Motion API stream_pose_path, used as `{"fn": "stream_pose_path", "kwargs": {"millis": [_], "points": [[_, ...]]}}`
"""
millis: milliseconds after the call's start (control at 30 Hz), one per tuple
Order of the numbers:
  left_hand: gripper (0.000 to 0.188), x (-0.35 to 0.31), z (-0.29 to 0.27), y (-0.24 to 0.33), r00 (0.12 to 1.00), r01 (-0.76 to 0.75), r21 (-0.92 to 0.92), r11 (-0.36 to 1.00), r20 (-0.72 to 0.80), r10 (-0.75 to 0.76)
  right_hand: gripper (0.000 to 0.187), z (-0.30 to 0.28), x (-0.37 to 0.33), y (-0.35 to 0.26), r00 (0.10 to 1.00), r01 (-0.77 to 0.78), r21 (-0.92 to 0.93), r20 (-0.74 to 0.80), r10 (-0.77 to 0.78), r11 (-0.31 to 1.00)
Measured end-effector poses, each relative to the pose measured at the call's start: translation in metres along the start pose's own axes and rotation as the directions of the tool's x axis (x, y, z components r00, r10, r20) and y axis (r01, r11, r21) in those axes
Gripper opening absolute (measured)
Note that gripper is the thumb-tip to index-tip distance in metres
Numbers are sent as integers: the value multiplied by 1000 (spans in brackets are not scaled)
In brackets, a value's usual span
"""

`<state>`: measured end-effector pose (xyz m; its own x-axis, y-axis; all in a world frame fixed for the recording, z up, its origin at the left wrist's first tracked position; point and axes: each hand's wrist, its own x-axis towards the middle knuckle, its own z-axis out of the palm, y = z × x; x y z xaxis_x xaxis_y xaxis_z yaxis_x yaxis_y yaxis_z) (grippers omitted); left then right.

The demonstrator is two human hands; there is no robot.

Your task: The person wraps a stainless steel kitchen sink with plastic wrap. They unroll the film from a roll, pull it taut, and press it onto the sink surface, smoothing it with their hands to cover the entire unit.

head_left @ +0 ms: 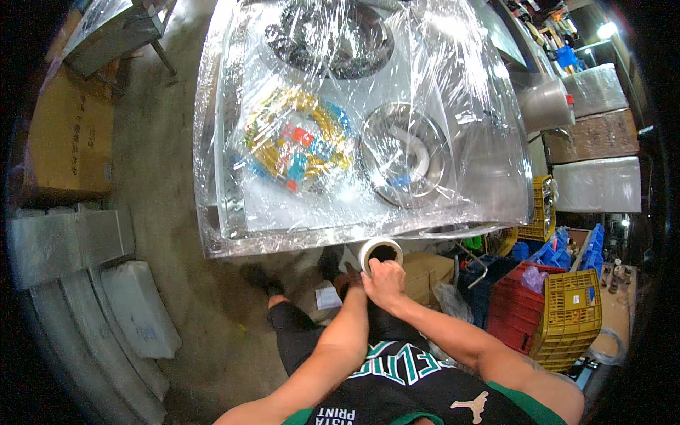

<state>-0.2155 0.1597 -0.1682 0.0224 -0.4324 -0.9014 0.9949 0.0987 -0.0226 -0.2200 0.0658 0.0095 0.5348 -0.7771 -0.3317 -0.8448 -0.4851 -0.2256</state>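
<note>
In front of my body, a white-rimmed roll of clear stretch film (366,253) stands with its hollow core facing up. My right hand (386,283) is closed on the near rim, its fingers hooked into the core. Low beside the roll is my left hand (355,278), dark and mostly hidden, so its fingers cannot be made out. Just beyond both hands stands a large stainless steel unit (227,244) wrapped in shiny clear film. Under the film show a coil of yellow tubing (262,138) with red and blue labels, a round metal ring (370,159) and a dark round part (283,42).
Grey wrapped slabs (142,312) and a brown carton (71,134) line the left side. To the right are a yellow crate (567,319), a red crate (506,304), wrapped boxes (595,184) and another large film roll (542,105). A cardboard box (428,273) sits below the unit's edge.
</note>
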Motion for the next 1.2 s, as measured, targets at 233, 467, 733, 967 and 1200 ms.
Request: {"fn": "stream_pose_path", "kwargs": {"millis": [233, 467, 733, 967, 1200], "points": [[49, -126, -51, 17, 999, 16, -19, 1000, 48, -15, 16, 8, -14, -50, 870, 488, -41, -56, -489, 872], [52, -148, -89, 97, 996, -50, 38, 998, 80, 47, 9, 32, -7, -112, 615, 786, -80, 3, -788, 613], [56, -31, -43, 238, 985, -158, 134, 978, 89, 146, 12, 39, 11, -137, -68, 991, 135, 402, -913, -14], [59, -34, -44, 238, 993, -106, 176, 979, 70, 96, 18, 61, -22, -149, -377, 921, 272, 452, -808, -278], [62, -69, -76, 213, 997, -75, 164, 984, 28, 71, 27, 70, -58, -137, -287, 958, 124, 423, -859, -259]]}}
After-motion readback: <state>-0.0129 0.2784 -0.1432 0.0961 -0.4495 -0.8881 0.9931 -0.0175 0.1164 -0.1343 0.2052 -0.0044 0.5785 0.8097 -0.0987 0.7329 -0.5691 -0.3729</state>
